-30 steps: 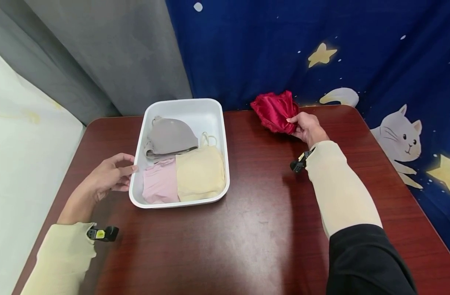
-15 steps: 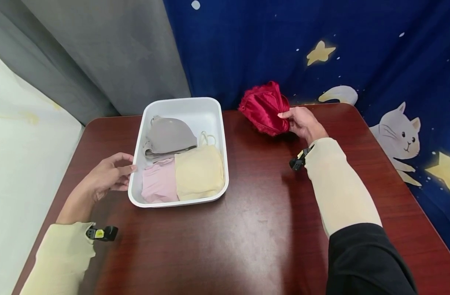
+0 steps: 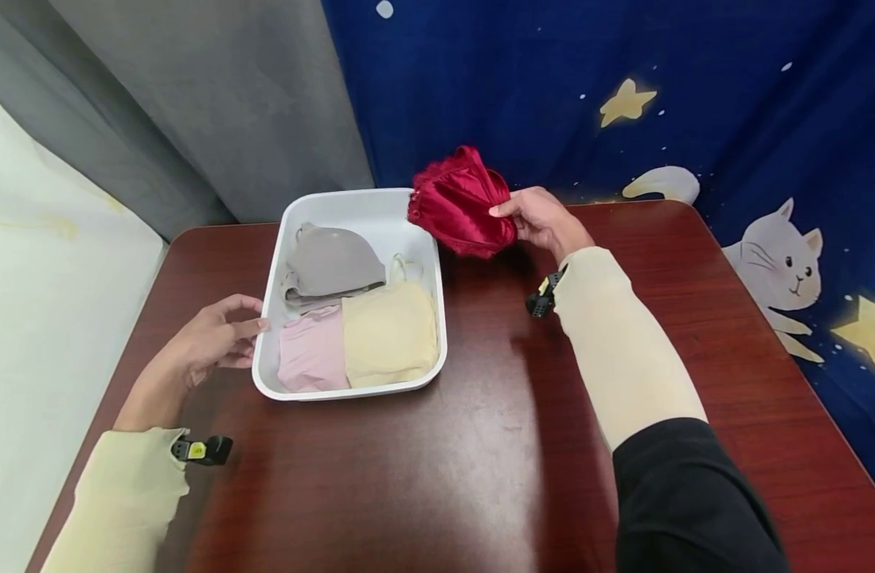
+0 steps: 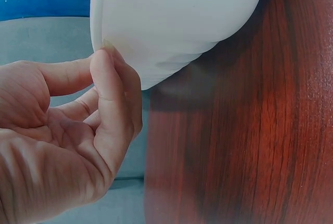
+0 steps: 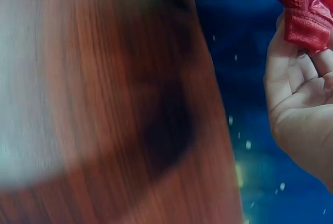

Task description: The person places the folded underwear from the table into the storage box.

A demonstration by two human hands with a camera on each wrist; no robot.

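My right hand (image 3: 544,219) pinches a folded red satin bra (image 3: 457,205) by its edge and holds it up beside the far right corner of a white plastic bin (image 3: 443,318). In the head view the bra overlaps the bin's rim. Part of the red bra (image 5: 308,28) shows at the fingertips in the right wrist view. On the other side, my left hand (image 3: 218,338) pinches the bin's left rim between thumb and fingers. Inside the bin lie a folded grey bra (image 3: 333,267), a folded pink garment (image 3: 311,350) and a folded pale yellow garment with thin straps (image 3: 390,334).
The bin stands on a reddish-brown wooden table (image 3: 408,477). Behind the table hang a grey curtain (image 3: 229,95) and a dark blue curtain (image 3: 494,72) with stars and a cat. A white wall (image 3: 50,278) borders the left side.
My right hand has carried the red bra leftward and a little higher, from the table's far edge to the bin's far right corner. The left hand and bin keep their places.
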